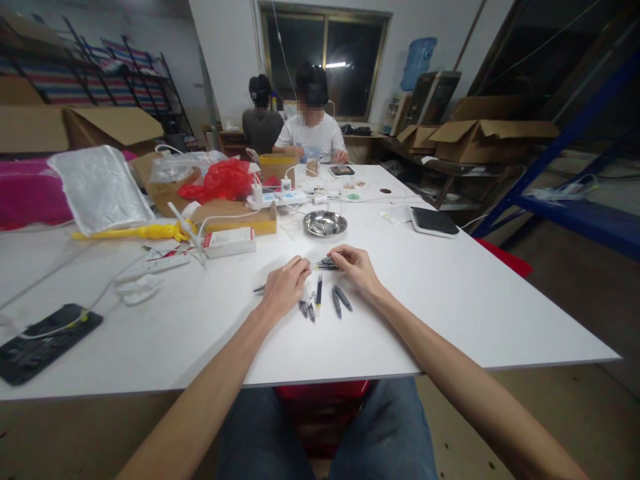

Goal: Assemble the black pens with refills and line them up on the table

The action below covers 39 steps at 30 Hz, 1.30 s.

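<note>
My right hand (356, 267) is closed, with fingertips and thumb on dark pen parts (326, 264) that point toward the left. Close by, my left hand (286, 285) is closed in a pinch near a thin clear piece at the tips of those parts; exactly what it grips is hidden. On the white table below lie a black and yellow refill-like stick (319, 291) and two dark grey pen barrels (337, 302). Short black-tipped pen pieces (307, 311) rest beside my left hand. Another dark piece (259, 289) pokes out to its left.
Beyond my hands stands a shiny metal bowl (325, 225) with small dark items inside. A white box (229, 243), power strip (278, 198), yellow tool (135, 232) and cables are at the left. A black-topped device (434, 221) lies right. A co-worker (313, 133) sits opposite.
</note>
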Available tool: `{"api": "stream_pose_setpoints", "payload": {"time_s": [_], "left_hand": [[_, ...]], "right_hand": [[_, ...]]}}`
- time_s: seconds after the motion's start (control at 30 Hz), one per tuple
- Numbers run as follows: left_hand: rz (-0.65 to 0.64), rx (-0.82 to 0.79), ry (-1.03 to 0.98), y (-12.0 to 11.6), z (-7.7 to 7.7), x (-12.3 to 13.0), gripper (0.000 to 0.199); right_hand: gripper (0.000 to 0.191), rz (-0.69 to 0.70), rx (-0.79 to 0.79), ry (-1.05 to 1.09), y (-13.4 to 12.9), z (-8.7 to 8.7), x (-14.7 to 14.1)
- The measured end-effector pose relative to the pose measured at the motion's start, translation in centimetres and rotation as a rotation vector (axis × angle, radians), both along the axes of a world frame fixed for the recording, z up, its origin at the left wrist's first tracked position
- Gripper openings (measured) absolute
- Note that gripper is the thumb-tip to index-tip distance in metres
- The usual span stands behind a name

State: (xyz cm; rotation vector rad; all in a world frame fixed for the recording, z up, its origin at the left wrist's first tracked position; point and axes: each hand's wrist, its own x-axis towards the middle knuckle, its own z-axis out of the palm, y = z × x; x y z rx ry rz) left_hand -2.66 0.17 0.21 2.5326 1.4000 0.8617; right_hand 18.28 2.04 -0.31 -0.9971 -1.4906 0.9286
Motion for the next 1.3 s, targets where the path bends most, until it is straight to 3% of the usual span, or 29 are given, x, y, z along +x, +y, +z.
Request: {"api": "stream_pose_setpoints", "payload": {"time_s": [0.23, 0.5, 0.67, 0.93, 1.17, 1.3], "left_hand": [[-0.034, 0.008, -0.087, -0.3, 0.0, 0.3, 0.02], [-0.1, 0.071, -0.051, 2.1, 0.6, 1.7, 0.022], [-0.082, 0.08, -0.074, 2.2, 0.2, 1.6, 0.022], [-0.105, 0.039, -0.155, 2.1, 0.4, 0.1, 0.023], [-0.18, 0.007, -0.168, 1.8, 0.5, 0.5, 0.017], [-0.123, 0.004, -0.102, 1.4, 0.5, 0.6, 0.045]], "right_hand": [[0.033, 0.005, -0.01, -0.008, -0.1, -0.5, -0.4], [0.039, -0.074, -0.019, 0.072, 0.5, -0.9, 0.5], [0.035, -0.058, -0.008, 0.06, 0.5, -0.9, 0.6], [0.027, -0.043, 0.013, 0.005, -0.2, -0.4, 0.0], [0.024, -0.07, 0.033, -0.012, -1.0, 0.6, -0.1], [0.02, -0.055, 0.079, -0.066, -1.8, 1.2, -0.4]]}}
